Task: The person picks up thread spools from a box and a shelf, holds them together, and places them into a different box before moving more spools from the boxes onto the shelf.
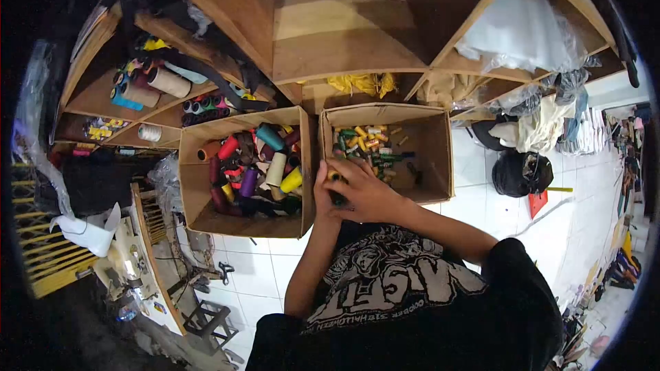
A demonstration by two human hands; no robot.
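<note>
My left hand (324, 196) and my right hand (369, 190) are pressed together in front of two cardboard boxes. Small thread spools (335, 176) show between the closed fingers, one yellowish and one dark green; how many are held is hidden. Just beyond my hands, the right cardboard box (430, 158) has small yellow and green thread spools (368, 139) in it. Beside it, the left cardboard box (196, 196) contains larger thread cones (275, 169) in red, purple, teal, cream and yellow.
Wooden shelving (344, 48) stands behind the boxes, with more thread cones (168, 82) at its left. A sewing machine (124, 254) and a dark stool (206, 323) are at the left. A black bag (519, 172) and a red dustpan (538, 203) lie on the tiled floor (474, 165).
</note>
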